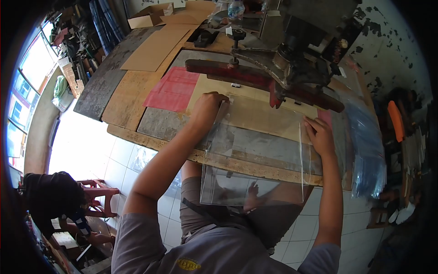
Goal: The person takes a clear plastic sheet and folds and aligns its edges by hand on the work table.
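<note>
A clear plastic sheet [255, 157] lies across the front of the workbench, its lower part hanging over the edge above my lap. My left hand [209, 107] is closed on its upper left corner, fingers curled. At its upper right side, my right hand [319, 134] pinches the edge between thumb and fingers. Beneath the sheet's top part is a tan board [269, 118], with a pink sheet [172, 89] to its left. Just beyond my hands, the dark red bar [255, 78] of a press crosses above the board.
Blue-tinted plastic sheets [367, 150] drape over the bench's right side. Brown cardboard [155, 48] lies at the back left, near a water bottle [236, 11]. Another person [52, 201] is low at the left, beside a red stool [101, 197].
</note>
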`<state>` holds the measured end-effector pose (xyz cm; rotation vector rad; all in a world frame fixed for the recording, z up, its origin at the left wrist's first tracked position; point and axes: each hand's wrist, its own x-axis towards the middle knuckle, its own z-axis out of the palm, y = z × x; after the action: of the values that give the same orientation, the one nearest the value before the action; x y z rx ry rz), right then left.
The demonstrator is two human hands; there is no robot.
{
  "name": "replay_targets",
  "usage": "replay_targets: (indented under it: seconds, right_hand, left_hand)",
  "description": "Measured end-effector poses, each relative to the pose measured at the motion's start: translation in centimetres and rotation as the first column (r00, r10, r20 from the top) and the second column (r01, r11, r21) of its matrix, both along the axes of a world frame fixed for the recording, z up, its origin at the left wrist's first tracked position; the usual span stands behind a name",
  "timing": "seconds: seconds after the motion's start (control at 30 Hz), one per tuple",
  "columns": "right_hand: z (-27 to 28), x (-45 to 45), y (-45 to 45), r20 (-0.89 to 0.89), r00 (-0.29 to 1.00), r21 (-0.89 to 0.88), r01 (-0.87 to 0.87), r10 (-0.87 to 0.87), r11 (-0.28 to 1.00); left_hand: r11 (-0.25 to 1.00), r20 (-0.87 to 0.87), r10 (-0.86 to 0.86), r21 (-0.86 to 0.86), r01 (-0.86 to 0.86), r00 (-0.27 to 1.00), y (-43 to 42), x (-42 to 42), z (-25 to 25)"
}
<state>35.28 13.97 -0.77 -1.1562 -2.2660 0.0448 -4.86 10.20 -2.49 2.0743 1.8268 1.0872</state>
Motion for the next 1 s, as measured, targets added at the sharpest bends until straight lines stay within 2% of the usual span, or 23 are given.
replay_targets:
  seconds: [0.17, 0.47, 0.77, 1.0]
  right_hand:
    - [0.01, 0.09, 0.01, 0.009, 1.000, 0.007, 0.006, -0.006, 1.000]
    - [-0.22, 0.46, 0.02, 0.011, 1.000, 0.015, -0.007, 0.007, 1.000]
    - [-0.08, 0.57, 0.07, 0.011, 1.000, 0.004, 0.009, -0.009, 1.000]
    - [0.02, 0.55, 0.31, 0.016, 1.000, 0.011, 0.021, -0.021, 1.000]
  left_hand:
    - [1.000, 0.008, 0.017, -0.022, -0.017, 1.000, 0.26, -0.04, -0.19]
    - [0.997, 0.000, 0.017, 0.073, -0.017, 1.000, 0.23, 0.09, -0.68]
    - [0.999, -0.012, 0.051, 0.009, -0.051, 0.999, 0.15, 0.29, -0.19]
    - [0.998, -0.031, 0.054, 0.044, -0.053, 0.998, 0.22, 0.47, -0.30]
